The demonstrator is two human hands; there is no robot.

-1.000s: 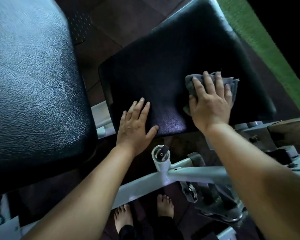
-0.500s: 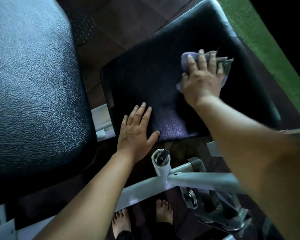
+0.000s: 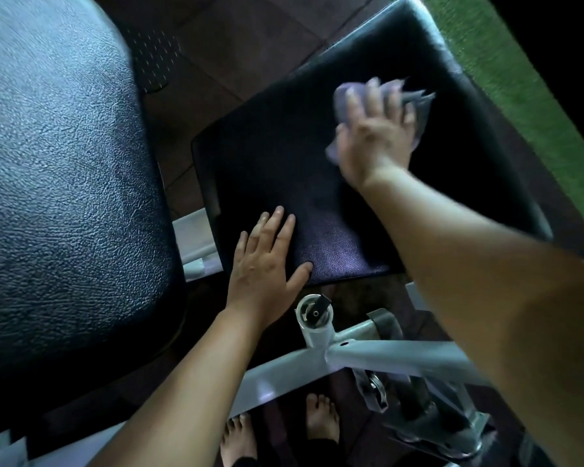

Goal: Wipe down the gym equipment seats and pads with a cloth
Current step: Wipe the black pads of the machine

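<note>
Wiping black seat pad (image 3: 284, 170): right hand (image 3: 373, 136) flat, fingers extended, pressing grey cloth (image 3: 420, 102) on far side; left hand (image 3: 263, 261) flat, holding nothing, near edge. Dark floor tiles (image 3: 236, 45); green turf (image 3: 520, 96).

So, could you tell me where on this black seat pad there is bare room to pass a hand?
Bare: the seat pad middle, between the left hand and the cloth under the right hand, and its far end beyond the cloth. Crowded: the near edge, under the left hand and right forearm.
</note>
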